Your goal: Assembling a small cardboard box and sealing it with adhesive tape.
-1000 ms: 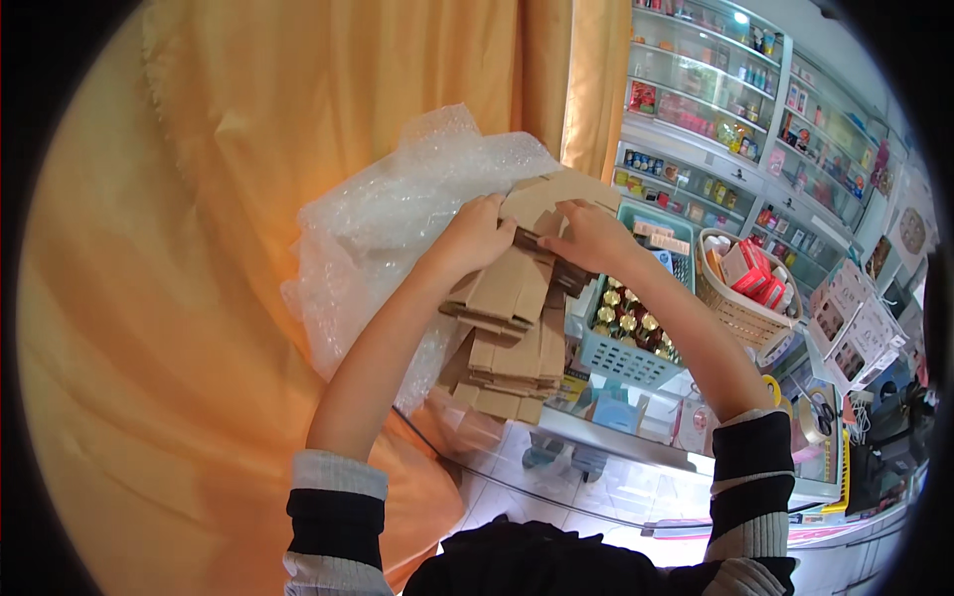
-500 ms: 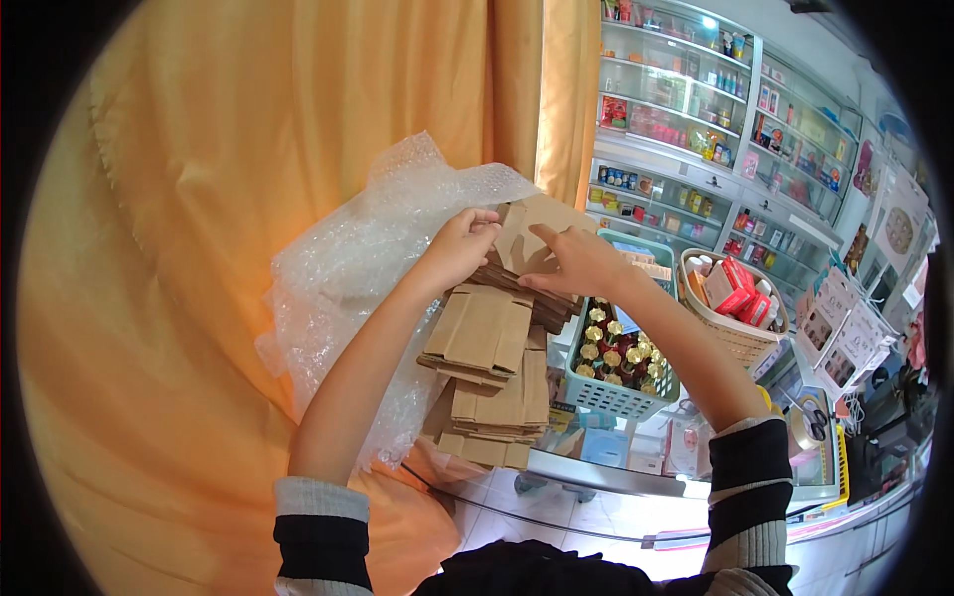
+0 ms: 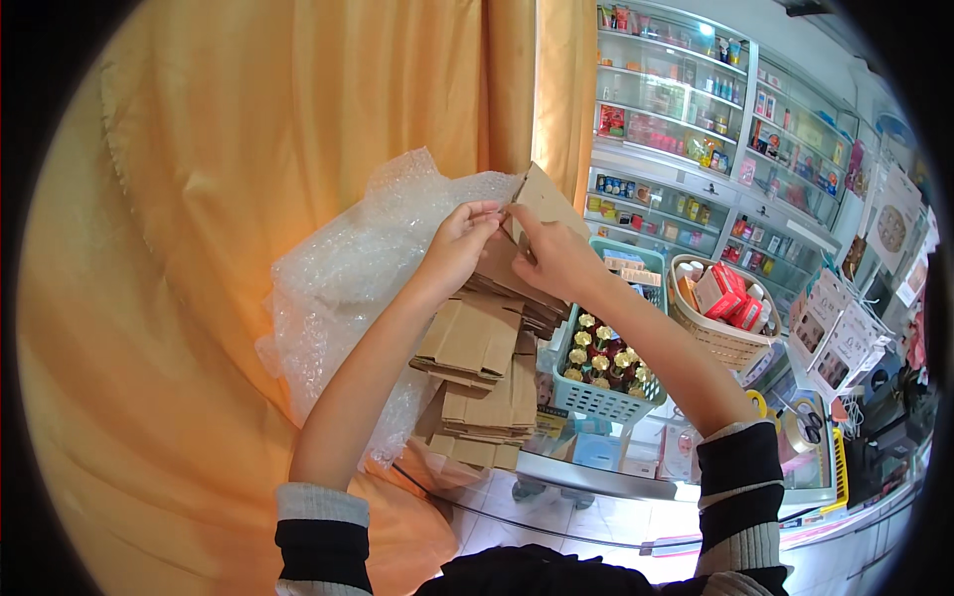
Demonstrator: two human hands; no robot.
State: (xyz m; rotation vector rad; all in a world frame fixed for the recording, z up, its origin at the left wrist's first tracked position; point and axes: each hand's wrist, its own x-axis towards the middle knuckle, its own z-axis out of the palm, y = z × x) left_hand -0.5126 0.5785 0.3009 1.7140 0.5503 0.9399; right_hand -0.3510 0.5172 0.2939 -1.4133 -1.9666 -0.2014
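A flattened brown cardboard box [image 3: 549, 197] stands tilted up from the top of a pile, its far edge raised. My left hand [image 3: 461, 243] pinches its left edge with closed fingers. Close beside it, my right hand [image 3: 556, 256] is also closed on the box, the index finger at that same edge. Under the hands lie more folded cardboard boxes [image 3: 465, 336] in uneven stacks. Crumpled clear bubble wrap [image 3: 338, 268] spreads to the left, behind my left forearm. The fingertips partly hide where the box is gripped.
A teal basket [image 3: 606, 399] of gold-capped bottles stands right of the stacks, on a glass counter. Beyond it are a cream basket [image 3: 730, 343] with red boxes, scissors [image 3: 810, 422] and tape. An orange curtain [image 3: 199, 248] hangs left; stocked glass shelves [image 3: 666, 99] stand behind.
The top cardboard box has been tilted up, its far edge now higher. My right hand has moved left toward my left hand and closed on the box's edge.
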